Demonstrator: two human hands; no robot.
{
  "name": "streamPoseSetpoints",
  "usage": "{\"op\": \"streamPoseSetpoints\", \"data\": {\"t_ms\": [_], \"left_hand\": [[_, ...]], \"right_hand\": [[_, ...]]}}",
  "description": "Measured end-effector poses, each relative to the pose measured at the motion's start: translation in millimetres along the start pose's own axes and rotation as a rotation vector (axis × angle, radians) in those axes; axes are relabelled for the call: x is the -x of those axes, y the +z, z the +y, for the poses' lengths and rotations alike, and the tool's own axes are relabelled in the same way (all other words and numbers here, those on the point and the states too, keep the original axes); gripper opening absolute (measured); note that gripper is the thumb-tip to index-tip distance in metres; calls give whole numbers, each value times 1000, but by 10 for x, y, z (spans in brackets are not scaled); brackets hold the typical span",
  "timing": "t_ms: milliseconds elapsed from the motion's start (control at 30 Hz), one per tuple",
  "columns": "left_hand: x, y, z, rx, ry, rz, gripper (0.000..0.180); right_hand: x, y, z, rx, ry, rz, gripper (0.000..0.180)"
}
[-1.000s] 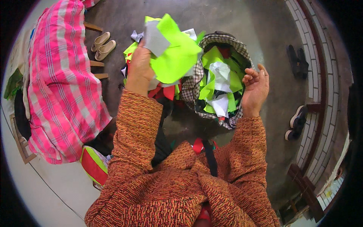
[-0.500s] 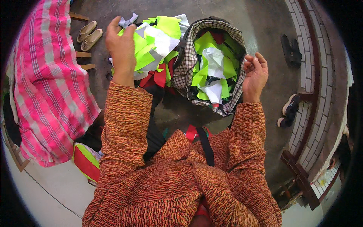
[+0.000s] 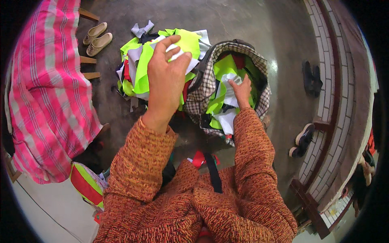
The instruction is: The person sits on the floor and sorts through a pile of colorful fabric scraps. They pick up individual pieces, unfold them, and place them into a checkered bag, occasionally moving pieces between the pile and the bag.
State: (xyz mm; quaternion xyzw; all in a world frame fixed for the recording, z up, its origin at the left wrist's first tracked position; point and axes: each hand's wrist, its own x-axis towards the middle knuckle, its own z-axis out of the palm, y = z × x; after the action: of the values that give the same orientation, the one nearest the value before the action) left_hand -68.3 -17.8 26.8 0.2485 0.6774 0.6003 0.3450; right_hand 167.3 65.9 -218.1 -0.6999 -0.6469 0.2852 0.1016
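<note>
My left hand [image 3: 167, 77] is over a heap of fabric scraps [image 3: 142, 75], its fingers apart and nothing seen in them. The heap is mostly neon yellow-green, with grey, white and red pieces. To its right stands a bag [image 3: 196, 99] with a dark outside and a brown-and-white checked lining, its mouth wide. My right hand [image 3: 243, 91] reaches into that mouth, thumb and fingers apart, beside a white scrap [image 3: 229, 97]. Whether it touches the scrap I cannot tell. More neon and white pieces lie inside the bag, along with a dark red one.
A pink checked cloth [image 3: 52, 89] drapes over something with wooden legs at left. Beige shoes [image 3: 99, 43] sit beside it. Dark shoes [image 3: 312, 79] and navy shoes [image 3: 303, 139] lie along the white-tiled ledge [image 3: 332, 89] at right. A small grey scrap [image 3: 142, 29] lies beyond the heap.
My left hand has moved right and nearer, from the heap's far left to over its middle. The right hand has gone from the bag's right rim into its mouth.
</note>
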Motion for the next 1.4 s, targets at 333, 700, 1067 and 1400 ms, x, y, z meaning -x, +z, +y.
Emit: {"op": "streamPoseSetpoints", "data": {"t_ms": [333,700,1067,1400], "left_hand": [[49,88,77,45,-68,-92,35],[29,168,-87,115,12,-140,32],[105,124,-23,-40,-19,-182,30],[231,449,-195,-149,-88,-582,37]], "right_hand": [[201,656,542,104,-343,-233,35],[713,-421,112,315,-388,-338,29],[1144,-1654,-237,-808,-137,-101,32],[1127,-1871,-258,-1639,-2,-165,34]]}}
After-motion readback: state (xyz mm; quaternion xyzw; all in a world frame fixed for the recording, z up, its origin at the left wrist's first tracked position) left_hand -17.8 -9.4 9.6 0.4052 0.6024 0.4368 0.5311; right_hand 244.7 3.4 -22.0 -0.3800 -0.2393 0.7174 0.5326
